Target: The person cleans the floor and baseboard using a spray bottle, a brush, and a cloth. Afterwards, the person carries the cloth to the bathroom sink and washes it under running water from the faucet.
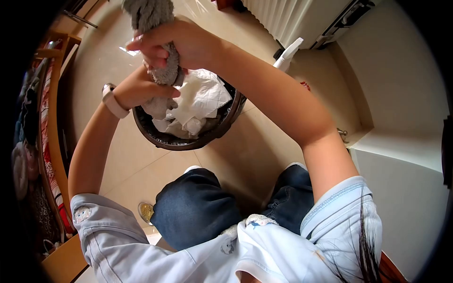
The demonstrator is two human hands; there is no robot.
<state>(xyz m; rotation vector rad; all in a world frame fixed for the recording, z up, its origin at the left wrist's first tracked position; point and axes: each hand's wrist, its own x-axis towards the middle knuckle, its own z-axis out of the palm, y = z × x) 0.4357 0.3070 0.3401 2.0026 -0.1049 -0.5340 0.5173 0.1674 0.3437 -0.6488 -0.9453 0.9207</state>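
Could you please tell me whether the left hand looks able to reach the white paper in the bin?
Probably yes: the left hand is near the white paper and the bin is open, though the grey fluffy cloth occupies that hand.

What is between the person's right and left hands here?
A short stretch of the grey fluffy cloth shows between the right hand and the left hand; the head view shows this.
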